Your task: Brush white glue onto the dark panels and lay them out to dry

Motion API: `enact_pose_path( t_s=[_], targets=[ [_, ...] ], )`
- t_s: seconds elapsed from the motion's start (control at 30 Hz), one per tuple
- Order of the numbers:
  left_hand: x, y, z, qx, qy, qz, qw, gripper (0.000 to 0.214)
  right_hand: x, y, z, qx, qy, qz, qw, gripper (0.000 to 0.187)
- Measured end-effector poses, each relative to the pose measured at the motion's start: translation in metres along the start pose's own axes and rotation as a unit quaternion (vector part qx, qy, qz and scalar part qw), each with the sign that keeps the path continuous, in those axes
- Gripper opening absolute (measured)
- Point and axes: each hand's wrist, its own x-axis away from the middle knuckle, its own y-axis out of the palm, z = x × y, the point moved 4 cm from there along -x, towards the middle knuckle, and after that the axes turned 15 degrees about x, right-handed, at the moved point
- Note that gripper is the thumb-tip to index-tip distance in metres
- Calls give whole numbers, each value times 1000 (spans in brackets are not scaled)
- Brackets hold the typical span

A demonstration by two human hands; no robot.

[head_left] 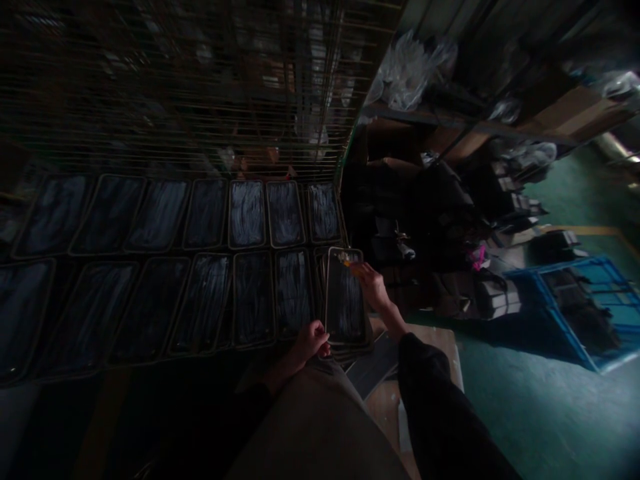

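A dark rectangular panel with a pale rim [344, 297] is held upright over a stack of similar panels [363, 347]. My left hand [313, 339] grips its lower left corner with closed fingers. My right hand [371, 283] pinches its upper right edge, where something small and orange shows by the fingertips. Two rows of the same streaked dark panels [247, 215] lie side by side on a wire rack shelf to the left.
A wire rack [200, 87] rises behind the panels. To the right stand shelves with cardboard boxes and plastic bags [415, 67], dark clutter, and a blue crate [575, 307] on a green floor. A wooden surface [440, 340] lies under the stack.
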Motion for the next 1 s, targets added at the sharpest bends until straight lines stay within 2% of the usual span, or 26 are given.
enact_pose_path(
  t_s=[0.13, 0.23, 0.3, 0.43, 0.5, 0.57, 0.67, 0.83, 1.0],
  targets=[
    [1, 0, 0, 10, 1, -9, 1000, 34, 40, -11, -17, -35, -14, -88, 995, 21],
    [2, 0, 2, 12, 6, -15, 1000, 33, 44, -23, -22, -69, 4, -139, 988, 20],
    [1, 0, 2, 8, 7, -16, 1000, 34, 27, -28, -18, -69, 20, -106, 992, 20],
    [0, 0, 2, 1, 8, -4, 1000, 33, -20, -18, -4, -45, 12, 25, 999, 19],
    [0, 0, 2, 1, 7, -4, 1000, 32, -32, -7, -1, -29, 2, 47, 998, 19],
    [0, 0, 1, 1, 9, -3, 1000, 31, -29, 3, -3, -24, -13, 31, 999, 19],
    [0, -1, 0, 6, 6, 4, 1000, 29, 2, 9, -16, -36, -28, -29, 999, 21],
    [1, -2, 0, 21, -7, 4, 1000, 32, 72, -4, -42, -58, -21, -146, 987, 26],
    [5, -2, 3, 37, 8, -11, 999, 33, 116, -18, -47, -100, 31, -183, 978, 23]
  ],
)
